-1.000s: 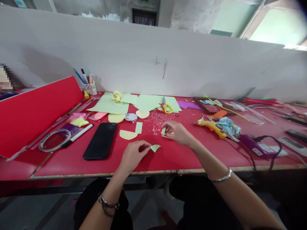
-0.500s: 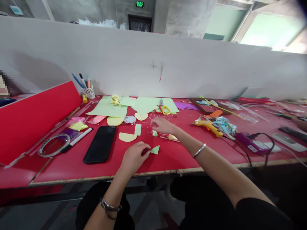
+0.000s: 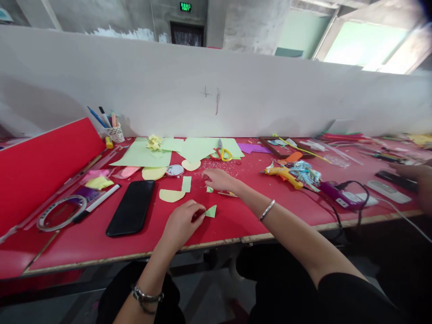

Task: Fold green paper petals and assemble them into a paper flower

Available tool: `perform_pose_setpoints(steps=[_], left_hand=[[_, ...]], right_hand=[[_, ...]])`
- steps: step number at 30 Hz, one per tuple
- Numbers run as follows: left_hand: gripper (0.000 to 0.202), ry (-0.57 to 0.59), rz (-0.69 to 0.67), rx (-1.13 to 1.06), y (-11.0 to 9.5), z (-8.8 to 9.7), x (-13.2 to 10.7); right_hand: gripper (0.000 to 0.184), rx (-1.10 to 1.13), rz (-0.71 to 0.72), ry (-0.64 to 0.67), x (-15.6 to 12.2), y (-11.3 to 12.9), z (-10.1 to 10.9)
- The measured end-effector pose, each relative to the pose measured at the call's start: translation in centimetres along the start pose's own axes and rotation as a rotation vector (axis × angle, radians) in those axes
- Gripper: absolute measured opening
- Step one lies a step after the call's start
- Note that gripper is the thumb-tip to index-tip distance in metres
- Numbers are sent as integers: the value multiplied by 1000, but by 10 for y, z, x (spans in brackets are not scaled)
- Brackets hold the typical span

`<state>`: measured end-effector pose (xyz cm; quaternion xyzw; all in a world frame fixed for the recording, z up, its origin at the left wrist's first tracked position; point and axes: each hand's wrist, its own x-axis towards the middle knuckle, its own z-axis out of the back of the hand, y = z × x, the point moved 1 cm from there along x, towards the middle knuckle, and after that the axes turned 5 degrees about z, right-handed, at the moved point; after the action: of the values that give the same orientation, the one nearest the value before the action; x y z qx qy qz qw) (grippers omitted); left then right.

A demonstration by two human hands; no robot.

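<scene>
My left hand (image 3: 184, 221) is low over the front of the table, thumb and fingertips pinching the left end of a small green paper piece (image 3: 211, 211). Farther forward and to the right, my right hand (image 3: 220, 179) has its fingers bent down and drawn together; what they hold, if anything, is hidden. Just below its fingertips lies a folded green paper scrap (image 3: 209, 189). A green paper rectangle (image 3: 186, 184) and a cut yellow paper shape (image 3: 171, 195) lie to the left. Partly behind my right wrist is a thin stick (image 3: 223, 194).
A black phone (image 3: 131, 208) lies left of my hands, beside a tape roll (image 3: 61, 213) and a marker (image 3: 97, 203). Scissors (image 3: 225, 155) rest on green sheets (image 3: 141, 153). To the right are a yellow glue gun (image 3: 285, 175), a purple power strip (image 3: 340, 195) and another person's hand (image 3: 418, 177).
The whole view has shifted, so the table things sit a little farther left. My hands keep nearly the same places over the table. The other person's hand reaches farther in at the right.
</scene>
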<state>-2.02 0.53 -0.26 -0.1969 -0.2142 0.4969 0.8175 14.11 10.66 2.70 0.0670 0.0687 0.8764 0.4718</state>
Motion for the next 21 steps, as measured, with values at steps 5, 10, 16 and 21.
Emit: perform_pose_setpoints(steps=[5, 10, 16, 21], left_hand=[[17, 5, -30, 22, 0, -2, 0], [17, 6, -28, 12, 1, -1, 0], [16, 1, -39, -1, 0, -1, -2], [16, 12, -52, -61, 4, -1, -3]], right_hand=[[27, 1, -9, 60, 0, 0, 7], [26, -7, -7, 173, 11, -3, 20], [18, -82, -51, 299, 32, 12, 37], [18, -112, -66, 269, 47, 31, 31]])
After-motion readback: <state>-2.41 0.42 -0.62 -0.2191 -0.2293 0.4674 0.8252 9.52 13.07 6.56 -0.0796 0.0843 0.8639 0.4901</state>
